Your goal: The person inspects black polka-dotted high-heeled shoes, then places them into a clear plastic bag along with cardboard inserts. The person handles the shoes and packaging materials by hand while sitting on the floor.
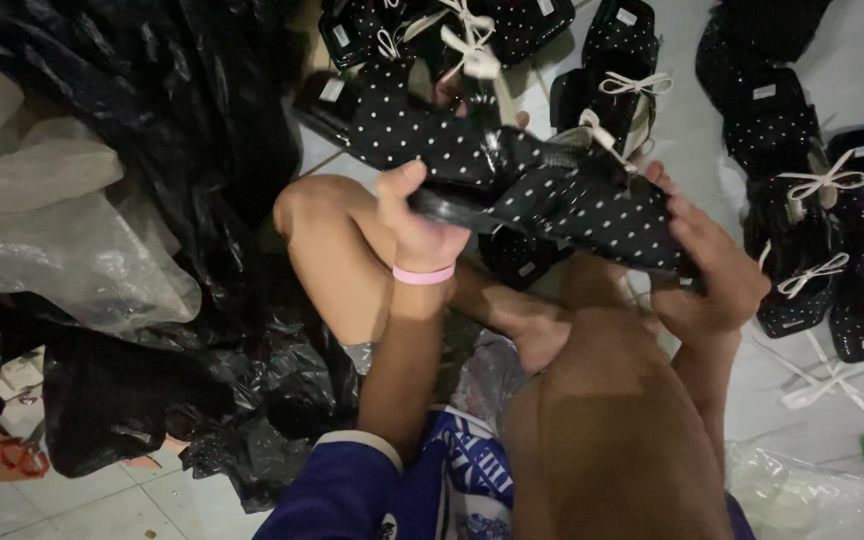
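I sit on the floor with my knees up. My left hand (420,222), with a pink band on its wrist, grips the sole end of a black sandal with white polka dots (552,195). My right hand (714,265) holds the same sandal's other end from the right side. The sandal lies level across both hands, above my legs. Another dotted sandal (407,125) lies just behind it.
Several matching black dotted sandals with white bows (822,230) lie on the white floor at the right and back. Black plastic bags (152,150) and clear plastic sheeting (42,230) pile up at the left. Loose white ribbons (822,385) and a clear bag (802,495) lie at lower right.
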